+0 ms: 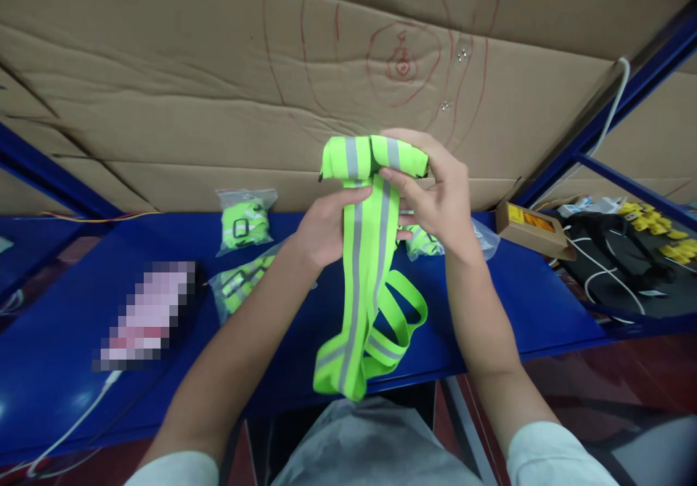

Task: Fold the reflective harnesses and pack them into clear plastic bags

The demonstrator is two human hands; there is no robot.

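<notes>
I hold a neon green reflective strap vest [366, 268] with grey stripes up in front of me, above the blue table [523, 290]. My left hand [322, 228] is closed around the hanging straps just below the folded top. My right hand [435, 192] pinches the folded upper part between thumb and fingers. The loose straps and loops dangle down to the table's front edge.
Two clear bags with packed green vests [245, 223] [242, 281] lie on the table at the left; another bag [430, 243] sits behind my right hand. A small cardboard box [531, 228] and yellow tags with black items [647, 243] lie at the right. Cardboard sheets [218, 94] form the back wall. A white cable [70, 428] runs near the left.
</notes>
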